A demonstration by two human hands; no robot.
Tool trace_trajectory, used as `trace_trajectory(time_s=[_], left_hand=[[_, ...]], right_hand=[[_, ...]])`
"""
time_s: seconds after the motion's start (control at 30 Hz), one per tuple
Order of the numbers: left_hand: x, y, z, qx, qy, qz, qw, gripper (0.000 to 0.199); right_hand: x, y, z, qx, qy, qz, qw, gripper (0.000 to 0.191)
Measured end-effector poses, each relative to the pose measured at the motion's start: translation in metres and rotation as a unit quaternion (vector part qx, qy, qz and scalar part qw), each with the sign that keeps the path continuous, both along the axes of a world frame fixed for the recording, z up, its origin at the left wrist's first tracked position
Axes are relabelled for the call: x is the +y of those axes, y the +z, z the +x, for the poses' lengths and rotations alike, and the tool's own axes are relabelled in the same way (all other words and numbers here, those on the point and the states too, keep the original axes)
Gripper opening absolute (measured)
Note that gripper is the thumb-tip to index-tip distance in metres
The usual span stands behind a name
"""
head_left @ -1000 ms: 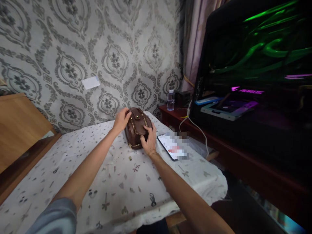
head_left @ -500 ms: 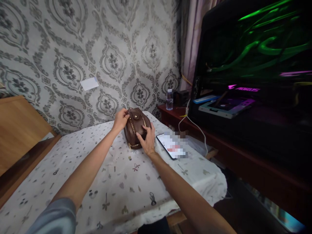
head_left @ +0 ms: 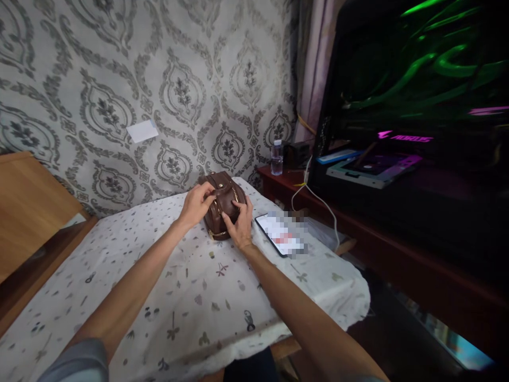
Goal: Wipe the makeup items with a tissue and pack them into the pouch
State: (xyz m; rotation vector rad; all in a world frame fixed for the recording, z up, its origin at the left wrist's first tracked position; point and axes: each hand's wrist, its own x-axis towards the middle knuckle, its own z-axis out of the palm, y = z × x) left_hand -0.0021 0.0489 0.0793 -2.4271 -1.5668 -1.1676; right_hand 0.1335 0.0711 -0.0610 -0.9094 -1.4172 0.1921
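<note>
A small brown leather bag (head_left: pixel 228 202) with gold zippers and a snap-fastened strap on top rests on the patterned tablecloth. My left hand (head_left: pixel 196 204) is closed at the bag's left gold zipper, thumb and fingers pinched there; the zipper's pull is hidden by the fingers. On the near right side, my right hand (head_left: pixel 241 225) grips the bag, its thumb on the front and its fingers over the right edge near the other zipper. To the right of that hand lies a phone (head_left: pixel 274 233) with a lit, partly blurred-out screen.
A white cloth with small prints (head_left: pixel 170 297) covers the table. A wooden board (head_left: pixel 32 212) stands at left. On the dark red desk (head_left: pixel 264 178) are a water bottle (head_left: pixel 277 158) and a computer case (head_left: pixel 397 212) with green and pink lights. A white cable (head_left: pixel 324 207) hangs down.
My left hand has moved toward me along the bag's left zipper, from its far end to nearer the middle. My right hand keeps its hold on the bag. The view has shifted slightly.
</note>
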Motion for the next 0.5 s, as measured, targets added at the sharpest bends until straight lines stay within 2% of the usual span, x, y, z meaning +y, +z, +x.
trace_trajectory(time_s=[0.13, 0.3, 0.4, 0.5], left_hand=[[0.006, 0.004, 0.006, 0.047, 0.03, 0.005, 0.998, 0.012], [0.034, 0.004, 0.023, 0.092, 0.047, 0.017, 0.994, 0.031], [0.053, 0.004, 0.033, 0.038, 0.035, -0.015, 0.999, 0.024], [0.069, 0.004, 0.037, -0.039, 0.021, -0.055, 0.997, 0.009]], right_hand=[[-0.001, 0.0, 0.0, 0.001, 0.0, -0.002, 1.0, 0.05], [-0.004, 0.002, 0.003, 0.005, 0.01, -0.009, 1.0, 0.041], [-0.003, 0.003, 0.003, 0.015, 0.008, -0.013, 1.0, 0.038], [-0.002, 0.002, 0.004, 0.019, 0.001, -0.013, 1.0, 0.045]])
